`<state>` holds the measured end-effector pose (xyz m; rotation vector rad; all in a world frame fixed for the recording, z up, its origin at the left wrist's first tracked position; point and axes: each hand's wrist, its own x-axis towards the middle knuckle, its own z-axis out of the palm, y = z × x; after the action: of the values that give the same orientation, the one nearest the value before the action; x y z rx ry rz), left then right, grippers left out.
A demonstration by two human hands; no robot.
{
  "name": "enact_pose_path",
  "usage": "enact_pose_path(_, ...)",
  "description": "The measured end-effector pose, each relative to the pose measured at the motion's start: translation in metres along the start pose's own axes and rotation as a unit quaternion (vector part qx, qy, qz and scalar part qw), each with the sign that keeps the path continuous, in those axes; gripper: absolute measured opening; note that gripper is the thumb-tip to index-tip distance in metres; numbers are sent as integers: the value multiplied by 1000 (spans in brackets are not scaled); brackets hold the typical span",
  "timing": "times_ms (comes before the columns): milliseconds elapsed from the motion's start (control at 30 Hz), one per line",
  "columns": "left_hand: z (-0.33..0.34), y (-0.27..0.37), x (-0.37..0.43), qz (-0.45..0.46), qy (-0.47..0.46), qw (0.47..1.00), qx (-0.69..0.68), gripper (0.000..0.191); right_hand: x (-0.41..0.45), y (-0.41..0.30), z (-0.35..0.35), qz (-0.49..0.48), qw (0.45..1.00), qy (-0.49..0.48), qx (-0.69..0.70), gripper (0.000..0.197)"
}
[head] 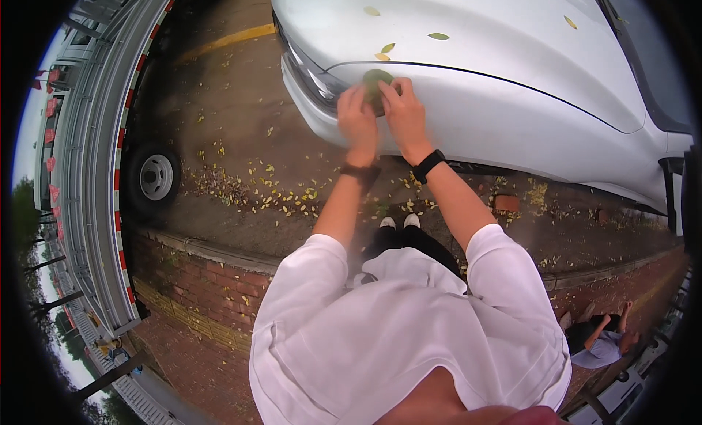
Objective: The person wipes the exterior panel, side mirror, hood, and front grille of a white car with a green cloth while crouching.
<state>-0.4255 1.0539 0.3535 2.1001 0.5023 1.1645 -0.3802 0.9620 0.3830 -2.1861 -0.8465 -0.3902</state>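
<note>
A small, rounded green object (376,81), too blurred to name more closely, is between my two hands above the white car's front corner. My left hand (357,121) is blurred and has its fingers at the object's left side. On its right side, the bent fingers and thumb of my right hand (405,115) pinch it. Just behind the hands lie the car's headlight (318,79) and front fender (482,112). Whether the green object touches the paint cannot be told. A dark band circles each wrist.
Leaves (386,49) lie on the car's white hood (482,19). To the left stands a flatbed truck (93,167) with a wheel (156,176) near the leaf-strewn ground. A brick (507,203) lies beside the car. Behind me run a kerb (219,252) and brick pavement, with another person (600,337) at right.
</note>
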Motion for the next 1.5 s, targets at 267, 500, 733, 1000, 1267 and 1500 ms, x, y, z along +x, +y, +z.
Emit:
enact_pose_path(267, -14, -10, 18, 40, -4, 998, 40, 24, 2, -13, 10, -3, 1000, -18, -17, 25)
enact_pose_path(500, 54, 83, -32, 129, -85, 988, -27, 31, -50, 77, -90, 48, 991, 114, -46, 25)
enact_pose_path(733, 132, 178, -28, 165, -115, 977, -75, 30, -26, 134, -176, 109, 967, 196, -123, 23)
enact_pose_path(1000, 166, 213, -41, 205, -154, 961, -107, 28, -41, 162, -193, 193, 934, 274, -124, 23)
enact_pose_path(1267, 85, 97, -86, 126, -205, 970, -24, 32, -92, 111, -98, 132, 970, 202, -9, 26)
enact_pose_path(1500, 27, -3, -126, 71, -118, 988, 75, 30, -134, 66, -5, 118, 985, 100, 83, 29)
